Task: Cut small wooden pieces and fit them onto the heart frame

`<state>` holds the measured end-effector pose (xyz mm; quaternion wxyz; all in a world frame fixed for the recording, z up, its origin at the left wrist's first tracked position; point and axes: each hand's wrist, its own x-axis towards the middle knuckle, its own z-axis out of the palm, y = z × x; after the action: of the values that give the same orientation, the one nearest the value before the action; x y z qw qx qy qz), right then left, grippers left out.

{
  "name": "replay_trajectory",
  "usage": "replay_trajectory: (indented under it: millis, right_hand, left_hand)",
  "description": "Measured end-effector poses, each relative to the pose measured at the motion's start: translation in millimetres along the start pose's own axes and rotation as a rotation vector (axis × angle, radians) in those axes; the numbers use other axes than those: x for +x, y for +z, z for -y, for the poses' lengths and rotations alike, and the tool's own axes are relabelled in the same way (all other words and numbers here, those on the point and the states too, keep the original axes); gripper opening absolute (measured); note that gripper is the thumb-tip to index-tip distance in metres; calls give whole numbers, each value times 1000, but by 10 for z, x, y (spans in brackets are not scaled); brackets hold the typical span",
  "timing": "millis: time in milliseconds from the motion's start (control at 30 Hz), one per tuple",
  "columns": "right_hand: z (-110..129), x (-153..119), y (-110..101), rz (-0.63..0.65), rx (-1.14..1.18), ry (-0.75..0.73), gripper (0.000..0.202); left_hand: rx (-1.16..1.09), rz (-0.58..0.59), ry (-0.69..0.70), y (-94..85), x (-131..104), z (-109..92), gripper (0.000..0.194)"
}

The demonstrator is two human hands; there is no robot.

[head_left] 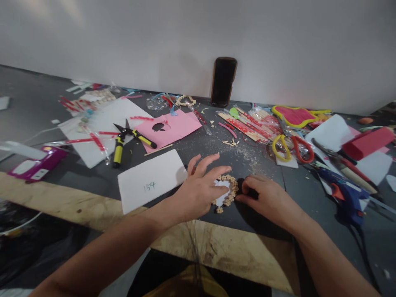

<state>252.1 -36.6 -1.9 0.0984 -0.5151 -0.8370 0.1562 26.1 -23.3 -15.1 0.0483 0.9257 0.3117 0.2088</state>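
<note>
A small heart-like ring of tan wooden pieces point(231, 197) lies on the dark table, with white paper point(221, 199) inside it. My left hand point(199, 187) reaches over its left side with fingers spread, and the thumb rests on the paper. At the ring's right edge is my right hand point(262, 190), its fingers curled in and the thumb tip close to the wooden pieces. Whatever those curled fingers hold, if anything, is hidden. One little flower-shaped cluster point(219, 210) sits at the near end of the ring. Part of the ring is covered by my left hand.
A white board marked 154 point(148, 181) lies left of my hands, below yellow-handled pliers point(119, 146) and pink card point(182, 128). Scissors point(293, 146) and a blue glue gun point(349, 194) lie right. A phone point(223, 81) leans on the wall.
</note>
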Motion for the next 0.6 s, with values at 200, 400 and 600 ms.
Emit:
replay_trajectory:
  millis: [200,400,600]
  right_hand:
    - [-2,2,-6,3,11,2,15]
    - [-5,-8,-10,0,33,20,15]
    - [-36,-62,-144,-38,145,59,8]
  left_hand:
    - [-9,1,24,-22,-5,6,36]
    - [-41,-6,14,-65,-5,-15,31]
    - [-10,-171,-133,-101,22,70,30]
